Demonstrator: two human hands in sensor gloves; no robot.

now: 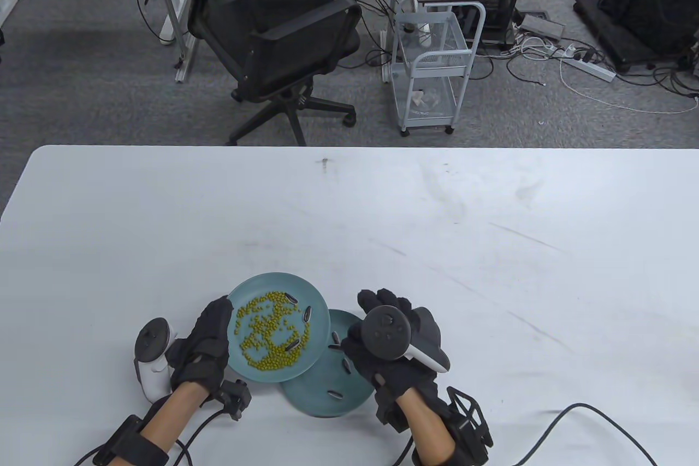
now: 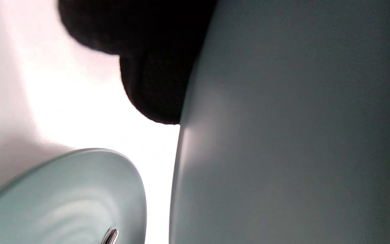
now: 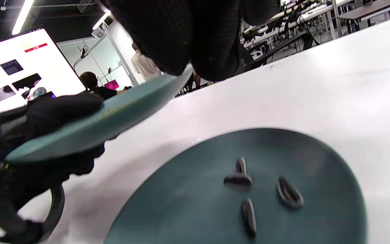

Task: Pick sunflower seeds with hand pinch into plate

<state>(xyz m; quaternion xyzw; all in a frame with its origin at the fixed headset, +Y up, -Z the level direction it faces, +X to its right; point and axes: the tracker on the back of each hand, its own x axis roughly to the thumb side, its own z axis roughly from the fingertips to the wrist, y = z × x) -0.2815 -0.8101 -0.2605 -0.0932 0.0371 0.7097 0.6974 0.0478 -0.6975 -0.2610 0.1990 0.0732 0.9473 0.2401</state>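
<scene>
Gripping with my left hand [image 1: 205, 343], I hold the round teal plate of green beans [image 1: 317, 305] by its left rim, tilted above the table; striped sunflower seeds [image 1: 290, 299] lie among the beans. Right of it, partly beneath, rests a second teal plate [image 1: 355, 387] bearing four seeds. My right hand [image 1: 390, 343] hovers over that plate; whether its fingers pinch anything I cannot tell.
</scene>
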